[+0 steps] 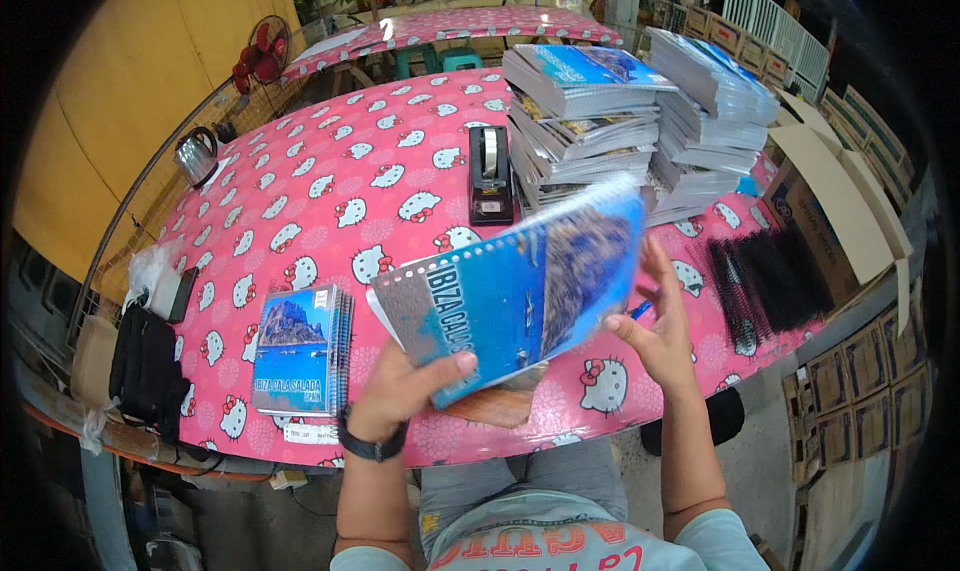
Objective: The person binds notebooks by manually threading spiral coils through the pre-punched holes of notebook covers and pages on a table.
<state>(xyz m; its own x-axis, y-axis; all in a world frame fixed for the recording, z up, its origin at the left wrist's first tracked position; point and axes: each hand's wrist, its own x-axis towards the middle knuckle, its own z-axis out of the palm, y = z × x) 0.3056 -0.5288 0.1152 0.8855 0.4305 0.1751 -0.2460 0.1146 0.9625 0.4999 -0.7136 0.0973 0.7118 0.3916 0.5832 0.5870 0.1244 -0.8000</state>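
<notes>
An unbound notebook (510,291) with a blue sea-and-rock cover and punched holes along its upper edge is tilted above the table. My left hand (415,383), wearing a dark wristband, grips its lower left part with the thumb on the cover. Close to the notebook's right edge, my right hand (660,321) has its thumb and fingers apart. A small blue sliver shows by that thumb; what it is I cannot make out. Below the notebook lies a brown wooden board (500,403), partly hidden. Spiral-bound notebooks (295,351) with a similar cover form a short stack at the left.
Tall stacks of unbound notebooks (585,131) stand at the back right. Nearer are black binding coils (770,286) and an open cardboard box (840,206). A black tape dispenser (490,176) sits mid-table on the pink tablecloth (330,211). A black bag (148,371) is at the left edge.
</notes>
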